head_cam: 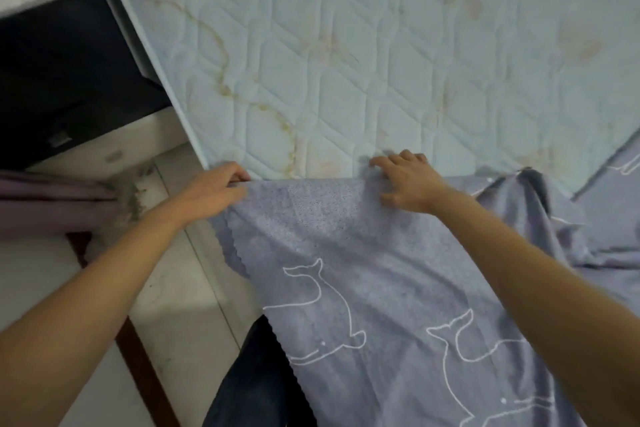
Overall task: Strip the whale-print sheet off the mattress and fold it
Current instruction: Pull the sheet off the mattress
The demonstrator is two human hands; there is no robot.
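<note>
1. The whale-print sheet (pixel 381 288), grey-blue with white outlined whales and a scalloped side edge, is draped off the near edge of the mattress (pixel 346 45), with more bunched at the right
2. Its top edge is gripped by the left hand (pixel 214 189) at the mattress corner
3. The same edge is clutched by the right hand (pixel 405 184), fingers bent over it

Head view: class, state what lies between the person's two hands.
In the head view, the top edge of the whale-print sheet stretches between the left hand and the right hand, along the near edge of the mattress; nothing else lies there.
</note>
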